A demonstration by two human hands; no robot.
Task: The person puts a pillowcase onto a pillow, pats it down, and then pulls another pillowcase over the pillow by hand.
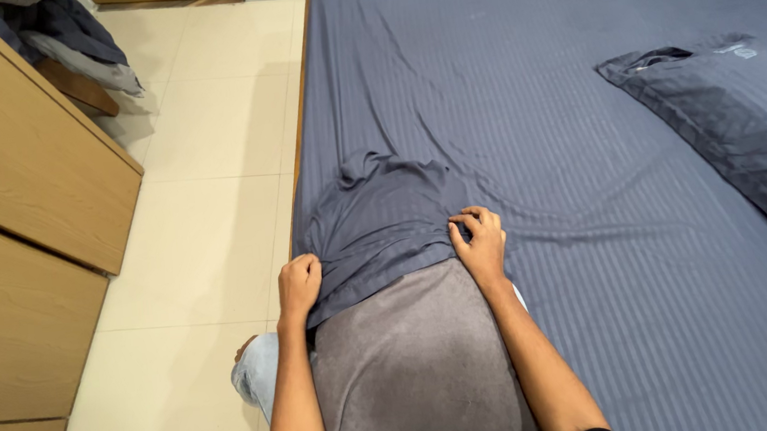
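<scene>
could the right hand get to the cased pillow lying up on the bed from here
Probably not without leaning. The right hand grips the pillowcase near the bed's edge, and the finished pillow lies far off, with only bare sheet between.

Pillow [417, 371] top — under pillowcase [375, 226]

Two pillows (one [415, 372] bare grey, one [740, 120] cased), one pillowcase [375, 221], two hands.

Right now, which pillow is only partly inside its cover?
The grey pillow under both hands, half bare; the pillow lying farther right is fully covered.
</scene>
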